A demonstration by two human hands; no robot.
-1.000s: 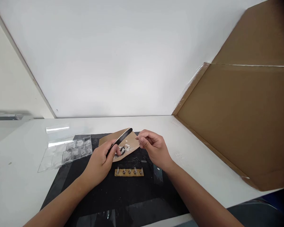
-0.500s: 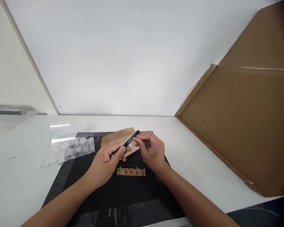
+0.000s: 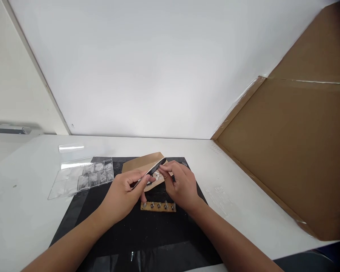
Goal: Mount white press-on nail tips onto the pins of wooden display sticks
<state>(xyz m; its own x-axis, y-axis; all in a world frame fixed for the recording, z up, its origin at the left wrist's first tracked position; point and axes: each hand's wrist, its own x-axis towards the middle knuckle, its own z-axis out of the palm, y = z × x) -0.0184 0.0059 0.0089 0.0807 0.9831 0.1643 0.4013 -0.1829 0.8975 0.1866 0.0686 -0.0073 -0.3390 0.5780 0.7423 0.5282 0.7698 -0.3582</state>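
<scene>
Left hand [image 3: 124, 190] clamped round nail file [image 3: 158, 165], slanted over paper tray [image 3: 136, 164], presumably to steady it against right hand [image 3: 183, 183], whose fingertips are together at its dark face; anything pinched there is too small to tell.

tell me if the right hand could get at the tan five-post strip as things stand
Probably yes: the tan five-post strip lies on the black mat, its right end uncovered. The right hand is up at the nail file held in the left hand, so would likely have to leave that first.
</scene>
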